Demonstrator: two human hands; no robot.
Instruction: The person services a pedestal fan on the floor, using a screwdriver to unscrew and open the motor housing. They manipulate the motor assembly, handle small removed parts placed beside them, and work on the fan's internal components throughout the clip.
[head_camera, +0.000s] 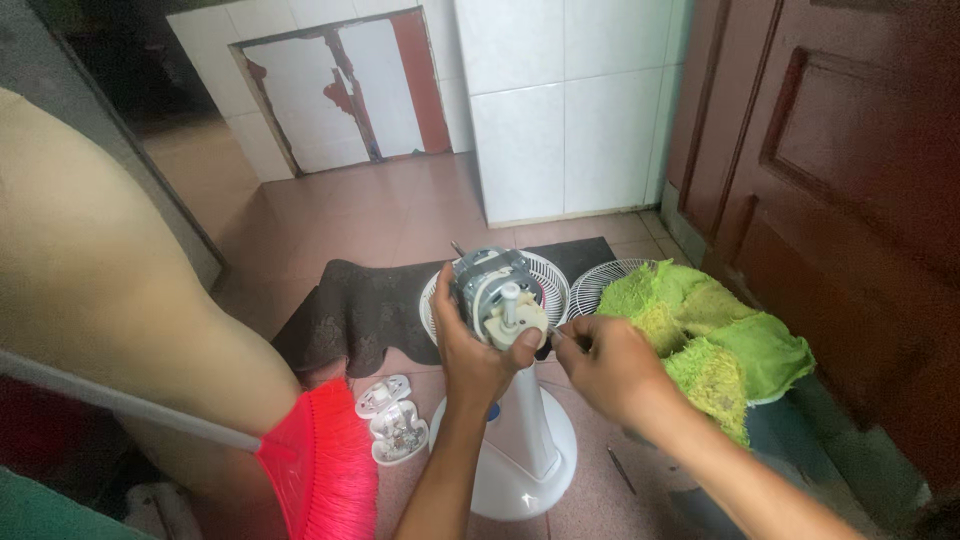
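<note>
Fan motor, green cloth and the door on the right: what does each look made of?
Fan motor: grey metal body, apparently with a cream plastic front piece; dull sheen. Green cloth: shaggy, fluffy fabric, probably microfibre. Door: dark red-brown panels, seemingly varnished wood. Left hand holds the motor.

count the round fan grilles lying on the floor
2. One white fan grille lies behind the fan motor held in the left hand; the other fan grille lies right of it, partly under the green cloth. More could be hidden.
</note>
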